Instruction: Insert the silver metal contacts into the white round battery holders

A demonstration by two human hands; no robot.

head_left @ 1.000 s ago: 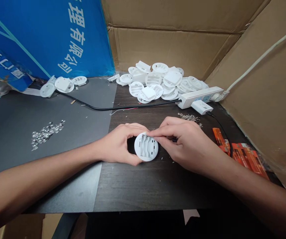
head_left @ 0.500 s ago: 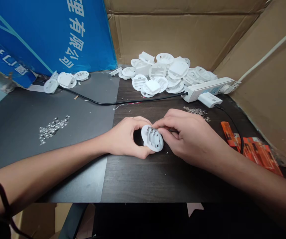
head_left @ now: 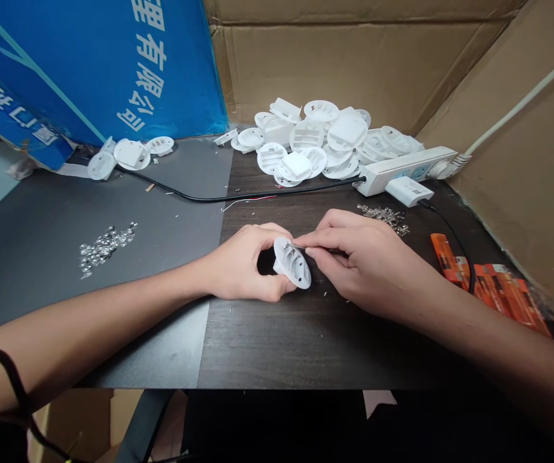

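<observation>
Thumb and fingers of my left hand (head_left: 248, 263) are closed around the edge of a white round plastic battery housing (head_left: 300, 273). Its hollow side with slots and ribs faces right and towards me, tilted. My right hand (head_left: 361, 260) pinches a thin metal tool, like tweezers (head_left: 300, 245), mostly hidden by the fingers. Its tip reaches the upper rim of the housing, where a small metal piece seems to sit; details are too small to tell. Loose small metal contacts (head_left: 105, 247) lie in a pile left of my hands, and another metal pile (head_left: 385, 218) lies behind my right hand.
Many white housings (head_left: 305, 138) are heaped at the back, with several more (head_left: 132, 154) at the back left. A power strip (head_left: 406, 168) with a charger (head_left: 408, 191) stands at right. A black cable (head_left: 199, 200) crosses the table. Orange packets (head_left: 503, 289) lie far right.
The housing has turned in my left hand, so its open face now points more to the right and appears narrower. My right hand stays at its upper rim with the tool.
</observation>
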